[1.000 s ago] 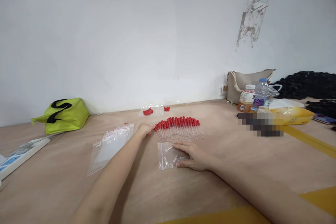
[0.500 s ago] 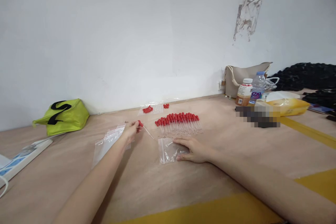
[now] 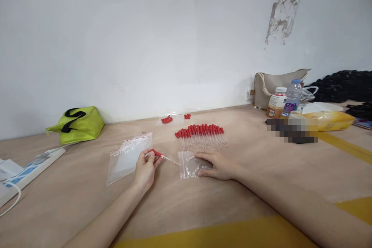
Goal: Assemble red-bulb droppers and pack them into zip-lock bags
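Note:
Pinched in my left hand (image 3: 146,170) by its red rubber bulb is a dropper (image 3: 169,159). Its clear thin tube slants down to the right, and the tip reaches the open-looking left edge of a clear zip bag (image 3: 190,167); whether it is inside, I cannot tell. My right hand (image 3: 220,166) lies over the right side of that bag, fingers spread and pressing on it. Just behind the bag, several red-bulbed droppers (image 3: 200,131) are lined up side by side, tubes toward me. Left of my left hand, a stack of clear zip bags (image 3: 122,164) lies on the brown surface.
By the wall are a bag of red bulbs (image 3: 167,119) and a few loose red bulbs (image 3: 187,116). A lime-green bag (image 3: 83,126) and a power strip (image 3: 36,172) stand left. Bottles (image 3: 276,102), a beige bag (image 3: 264,89) and a yellow pack (image 3: 333,119) are right.
My left hand has come nearer and turned, bringing the dropper's tip up to the zip bag's left edge. My right hand stays on the bag. The view has shifted slightly left.

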### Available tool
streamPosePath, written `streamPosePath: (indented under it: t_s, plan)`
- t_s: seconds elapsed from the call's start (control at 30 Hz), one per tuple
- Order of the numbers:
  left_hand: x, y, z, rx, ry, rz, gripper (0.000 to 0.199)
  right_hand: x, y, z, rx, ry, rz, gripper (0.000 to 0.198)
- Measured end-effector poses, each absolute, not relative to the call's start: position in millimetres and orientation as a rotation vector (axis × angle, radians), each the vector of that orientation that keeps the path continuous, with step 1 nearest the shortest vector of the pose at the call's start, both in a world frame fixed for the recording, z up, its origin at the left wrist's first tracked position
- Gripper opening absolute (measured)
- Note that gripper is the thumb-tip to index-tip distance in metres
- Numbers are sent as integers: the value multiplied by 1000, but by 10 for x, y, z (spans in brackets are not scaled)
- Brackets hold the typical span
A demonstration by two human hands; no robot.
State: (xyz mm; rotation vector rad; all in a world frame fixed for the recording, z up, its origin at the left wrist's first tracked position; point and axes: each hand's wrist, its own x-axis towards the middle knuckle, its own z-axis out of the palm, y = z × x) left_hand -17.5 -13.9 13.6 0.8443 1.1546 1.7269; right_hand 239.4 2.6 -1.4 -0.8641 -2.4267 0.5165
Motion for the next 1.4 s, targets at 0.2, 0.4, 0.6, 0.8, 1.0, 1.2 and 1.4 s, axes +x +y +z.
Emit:
streamPosePath:
  t_s: [0.2, 0.4, 0.6, 0.8, 1.0, 1.2, 1.4]
  plan:
    - [-104, -220, 71, 1032, 1206, 1537, 10, 2388, 24, -14, -855, -2422, 493, 66]
    - [-39, -298, 68, 1713, 1335, 1093, 26, 2378, 19, -19, -844, -2411, 493, 67]
    - [76, -201, 28, 1908, 1299, 921, 24, 2352, 10, 10, -820, -2382, 551, 70]
    - [61, -170, 13, 1981, 1386, 930, 22, 2631, 75, 74, -845, -2348, 615, 76]
    - [55, -152, -39, 1953, 1471, 1013, 13, 2788, 102, 43, -927, -2348, 643, 74]
    - [122, -128, 15, 2000, 1622, 963, 28, 2744, 94, 45, -933, -2335, 690, 72]
    - [94, -124, 24, 2121, 1686, 893, 34, 2708, 99, 49, -899, -2359, 644, 70]
